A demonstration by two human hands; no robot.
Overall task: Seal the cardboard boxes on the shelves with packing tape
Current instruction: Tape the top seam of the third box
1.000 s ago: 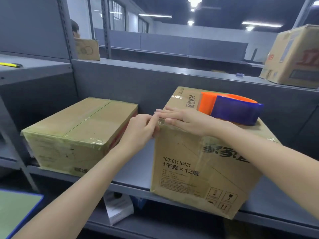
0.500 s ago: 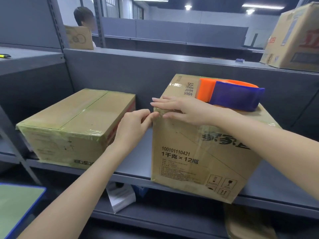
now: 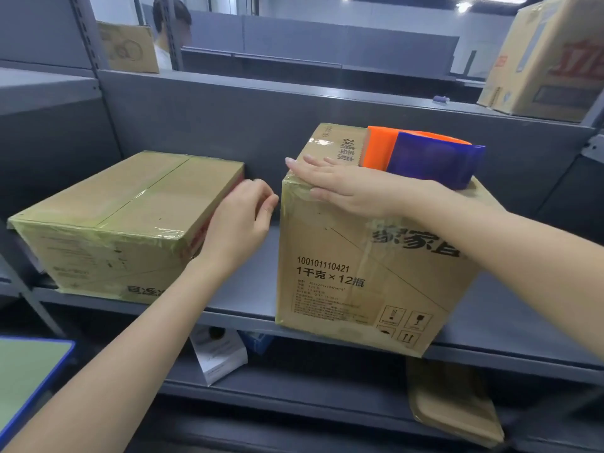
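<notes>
1. Evidently the step in hand is smoothing tape down: the right hand (image 3: 346,188) lies flat over the near top corner of the taller box (image 3: 359,276), fingers (image 3: 310,166) straight and together, pressing so that the clear tape (image 3: 294,199) wrinkled over that edge bonds to the cardboard.
2. The left hand (image 3: 242,217) hovers at 9 o'clock of that corner, in the gap between the two boxes. Its fingers (image 3: 258,191) are loosely curled and hold nothing, with the thumb tip just beside the box edge; I cannot tell whether it touches. It looks poised to rub the tape down the side face.
3. The tape dispenser (image 3: 425,158), orange and blue, rests on the box top at 1 o'clock of the right hand, probably parked there to free both hands yet stay within reach.
4. The flat box (image 3: 124,223) sits at 9 o'clock on the same shelf (image 3: 242,289), well apart, its centre seam and edges already under greenish tape, so it seems finished.
5. The taller box overhangs the shelf lip; hard pressing could tip it.
</notes>
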